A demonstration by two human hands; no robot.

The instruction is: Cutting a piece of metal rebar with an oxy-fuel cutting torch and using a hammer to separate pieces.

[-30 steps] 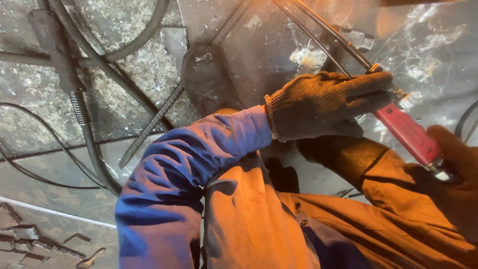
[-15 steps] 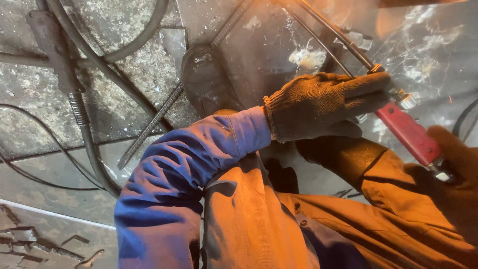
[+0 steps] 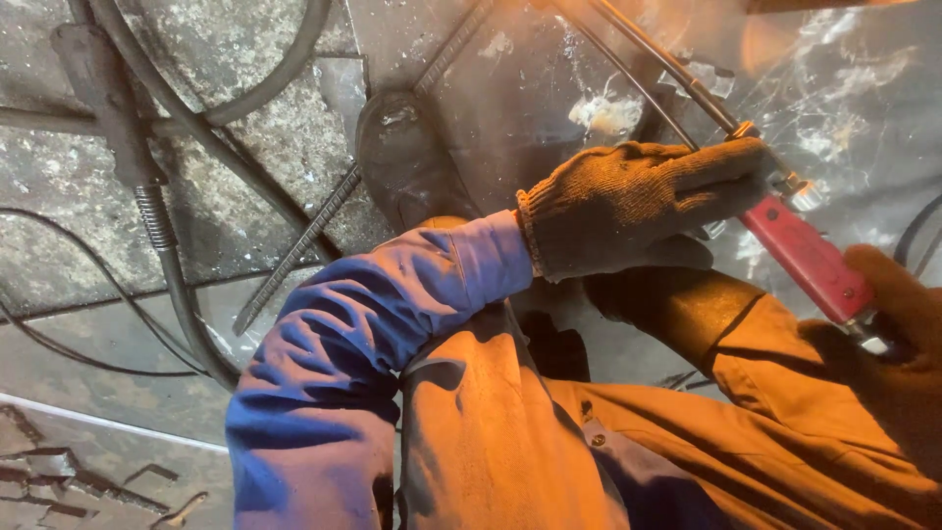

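Observation:
My left hand, in a brown knit glove with a blue sleeve behind it, is wrapped around the front end of a red-handled welding holder. A thin dark welding rod runs from the holder up and to the left over the metal plate. My right hand, also gloved, grips the rear end of the red handle at the right edge. My orange-clad legs fill the lower half of the view.
A dark boot rests on the stained floor beside a ribbed steel bar. Thick black cables and thin wires cross the concrete at left. Small metal scraps lie at the bottom left.
Both hands and the holder have stayed almost still; the view has shifted only slightly.

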